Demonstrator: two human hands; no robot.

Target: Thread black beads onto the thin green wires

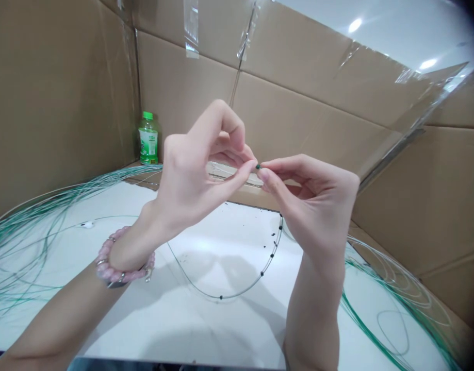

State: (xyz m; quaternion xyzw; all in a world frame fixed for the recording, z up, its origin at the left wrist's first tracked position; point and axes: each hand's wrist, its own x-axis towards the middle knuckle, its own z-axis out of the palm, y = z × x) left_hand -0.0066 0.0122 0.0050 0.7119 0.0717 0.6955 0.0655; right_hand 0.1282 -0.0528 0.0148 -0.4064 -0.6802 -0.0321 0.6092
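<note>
Raised above the white tabletop (206, 335), my left hand (198, 170) and my right hand (310, 196) meet fingertip to fingertip, both closed in a pinch. Between the tips shows a small dark green piece (258, 166), partly covered by the fingers. Below hangs or lies a curved thin green wire (190, 282) with several small black bead-like pieces (262, 273) spaced along it. One end of its curve rises toward my right hand, the other passes behind my left forearm. How the wire meets the green piece is hidden.
Bundles of thin green wire (47, 226) spread over the left side, and more coiled wire (391, 293) lies at the right. Tiny black specks (273, 235) dot the table. A green bottle (148, 139) stands at the back left, against cardboard walls (298, 103).
</note>
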